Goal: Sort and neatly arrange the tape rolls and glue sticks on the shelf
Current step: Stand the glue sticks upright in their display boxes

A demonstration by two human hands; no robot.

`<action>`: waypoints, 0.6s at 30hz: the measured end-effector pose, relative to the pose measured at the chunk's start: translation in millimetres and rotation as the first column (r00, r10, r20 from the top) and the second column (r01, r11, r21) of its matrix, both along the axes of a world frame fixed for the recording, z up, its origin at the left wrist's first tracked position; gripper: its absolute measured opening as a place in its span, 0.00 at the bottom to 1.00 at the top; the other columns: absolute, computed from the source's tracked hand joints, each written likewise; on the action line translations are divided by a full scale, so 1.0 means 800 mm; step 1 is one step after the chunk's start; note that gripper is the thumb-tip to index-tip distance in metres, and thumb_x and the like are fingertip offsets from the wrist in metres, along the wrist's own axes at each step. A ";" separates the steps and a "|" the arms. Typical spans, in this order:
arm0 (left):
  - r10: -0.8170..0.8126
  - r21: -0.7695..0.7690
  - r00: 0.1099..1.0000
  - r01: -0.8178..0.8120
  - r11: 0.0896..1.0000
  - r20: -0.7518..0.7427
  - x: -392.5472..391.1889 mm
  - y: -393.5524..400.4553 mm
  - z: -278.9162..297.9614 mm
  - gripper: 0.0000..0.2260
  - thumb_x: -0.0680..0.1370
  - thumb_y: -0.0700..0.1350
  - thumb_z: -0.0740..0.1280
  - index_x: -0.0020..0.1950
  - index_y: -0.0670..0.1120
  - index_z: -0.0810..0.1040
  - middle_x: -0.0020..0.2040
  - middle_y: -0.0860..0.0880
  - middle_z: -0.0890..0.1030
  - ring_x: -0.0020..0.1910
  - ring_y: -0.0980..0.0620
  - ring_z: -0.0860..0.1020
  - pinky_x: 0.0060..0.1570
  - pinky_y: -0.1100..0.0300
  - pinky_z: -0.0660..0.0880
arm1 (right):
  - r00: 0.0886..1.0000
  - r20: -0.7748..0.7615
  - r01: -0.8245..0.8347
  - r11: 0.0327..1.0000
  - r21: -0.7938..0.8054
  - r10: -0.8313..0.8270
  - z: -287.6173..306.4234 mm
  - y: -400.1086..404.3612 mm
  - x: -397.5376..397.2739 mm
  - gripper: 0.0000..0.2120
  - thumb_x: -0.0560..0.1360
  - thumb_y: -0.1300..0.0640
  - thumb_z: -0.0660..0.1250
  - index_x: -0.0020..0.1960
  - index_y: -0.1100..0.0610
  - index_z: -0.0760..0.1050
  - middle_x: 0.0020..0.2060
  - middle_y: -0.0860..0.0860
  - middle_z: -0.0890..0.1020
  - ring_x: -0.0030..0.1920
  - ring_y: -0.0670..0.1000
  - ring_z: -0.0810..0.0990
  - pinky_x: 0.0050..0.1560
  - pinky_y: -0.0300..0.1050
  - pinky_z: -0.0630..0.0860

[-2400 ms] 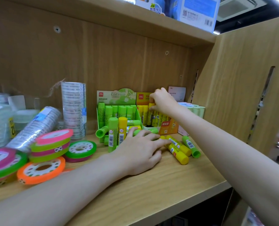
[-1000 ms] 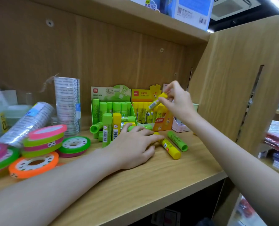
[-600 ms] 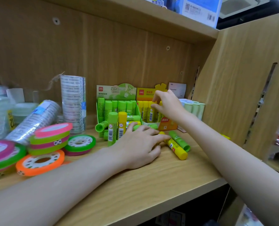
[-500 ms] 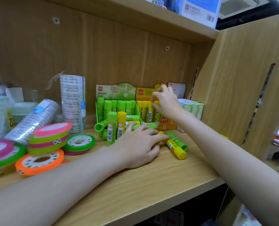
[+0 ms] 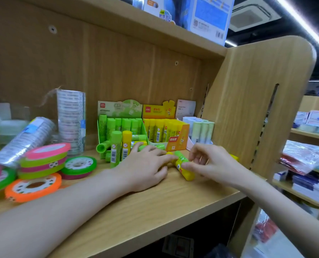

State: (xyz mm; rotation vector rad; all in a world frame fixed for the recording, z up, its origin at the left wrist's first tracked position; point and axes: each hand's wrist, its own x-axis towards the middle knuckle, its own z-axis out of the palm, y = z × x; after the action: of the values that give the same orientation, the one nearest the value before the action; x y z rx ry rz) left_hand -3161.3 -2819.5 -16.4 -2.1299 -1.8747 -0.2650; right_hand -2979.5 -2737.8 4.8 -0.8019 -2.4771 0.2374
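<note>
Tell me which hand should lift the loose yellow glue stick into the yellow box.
Right. The right hand already has fingertips on the yellow glue stick and sits nearest the yellow box; the left hand lies flat over other sticks.

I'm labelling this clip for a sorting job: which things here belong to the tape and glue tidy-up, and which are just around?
Part of the job:
loose yellow glue stick
green display box
yellow display box
coloured tape rolls
clear tape stack
right hand
left hand

Just around:
blue boxes on the upper shelf
packets on the neighbouring rack
</note>
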 end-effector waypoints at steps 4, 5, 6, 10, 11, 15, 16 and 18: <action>0.032 0.031 0.999 -0.033 0.999 0.011 -0.001 0.001 -0.002 0.19 0.81 0.53 0.50 0.72 0.60 0.60 0.72 0.56 0.64 0.73 0.54 0.56 0.72 0.46 0.46 | 1.000 0.018 0.024 0.998 0.059 -0.025 -0.008 -0.014 0.001 0.15 0.66 0.43 0.73 0.41 0.53 0.73 0.32 0.46 0.75 0.33 0.42 0.73 0.35 0.37 0.69; 0.050 0.043 0.999 -0.050 0.998 0.013 -0.001 0.001 -0.002 0.18 0.80 0.54 0.50 0.71 0.59 0.61 0.72 0.56 0.63 0.73 0.53 0.55 0.73 0.46 0.45 | 0.999 0.036 0.024 0.996 0.090 -0.027 -0.007 -0.017 -0.001 0.15 0.66 0.43 0.72 0.41 0.53 0.73 0.33 0.46 0.75 0.33 0.42 0.72 0.36 0.37 0.69; 0.067 0.054 0.998 -0.067 0.996 0.013 -0.001 0.001 -0.003 0.19 0.80 0.55 0.49 0.71 0.59 0.62 0.72 0.56 0.62 0.74 0.52 0.53 0.73 0.45 0.44 | 0.998 0.057 0.025 0.992 0.126 -0.033 -0.007 -0.021 -0.002 0.15 0.67 0.43 0.72 0.42 0.53 0.72 0.34 0.45 0.75 0.33 0.43 0.72 0.37 0.38 0.69; 0.116 0.050 0.993 -0.117 0.992 0.030 0.001 0.000 -0.003 0.19 0.80 0.53 0.51 0.72 0.60 0.61 0.76 0.52 0.55 0.75 0.45 0.48 0.72 0.42 0.41 | 0.985 0.098 0.117 0.968 0.223 -0.142 -0.013 -0.031 -0.008 0.10 0.70 0.49 0.68 0.43 0.53 0.70 0.32 0.44 0.72 0.39 0.49 0.74 0.41 0.43 0.70; 0.124 0.039 0.992 -0.126 0.991 0.037 0.001 -0.001 -0.002 0.19 0.80 0.53 0.52 0.72 0.59 0.60 0.76 0.51 0.54 0.76 0.44 0.47 0.72 0.43 0.41 | 0.984 0.074 0.145 0.967 0.210 -0.164 -0.010 -0.030 -0.009 0.09 0.69 0.51 0.69 0.43 0.53 0.70 0.34 0.46 0.74 0.40 0.50 0.75 0.41 0.43 0.70; 0.134 0.010 0.991 -0.135 0.991 0.029 0.001 0.001 -0.002 0.20 0.80 0.53 0.52 0.73 0.58 0.58 0.76 0.50 0.57 0.76 0.43 0.47 0.73 0.43 0.42 | 0.941 -0.299 0.200 0.974 0.102 -0.161 0.027 -0.004 -0.018 0.07 0.68 0.58 0.72 0.43 0.54 0.74 0.34 0.47 0.78 0.35 0.46 0.77 0.38 0.33 0.71; 0.132 0.007 0.991 -0.132 0.991 0.027 0.001 0.001 -0.002 0.20 0.80 0.52 0.52 0.73 0.58 0.58 0.75 0.51 0.59 0.76 0.43 0.47 0.73 0.43 0.43 | 0.908 -0.394 0.193 0.976 0.098 -0.141 0.039 0.004 -0.024 0.06 0.69 0.59 0.71 0.44 0.56 0.75 0.34 0.47 0.78 0.34 0.45 0.76 0.38 0.32 0.71; 0.127 0.005 0.992 -0.128 0.992 0.021 0.000 0.002 -0.002 0.20 0.80 0.52 0.51 0.73 0.59 0.58 0.74 0.51 0.62 0.76 0.43 0.48 0.73 0.43 0.44 | 0.881 -0.462 0.172 0.980 0.105 -0.105 0.060 0.023 -0.043 0.07 0.71 0.59 0.70 0.48 0.58 0.76 0.38 0.49 0.79 0.37 0.48 0.77 0.43 0.38 0.74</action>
State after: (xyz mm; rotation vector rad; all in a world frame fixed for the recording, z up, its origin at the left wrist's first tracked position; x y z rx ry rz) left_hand -3160.9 -2817.5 -17.9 -2.0005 -2.0092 -0.2659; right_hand -3014.2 -2719.8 52.5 -0.7588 -1.9620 0.1694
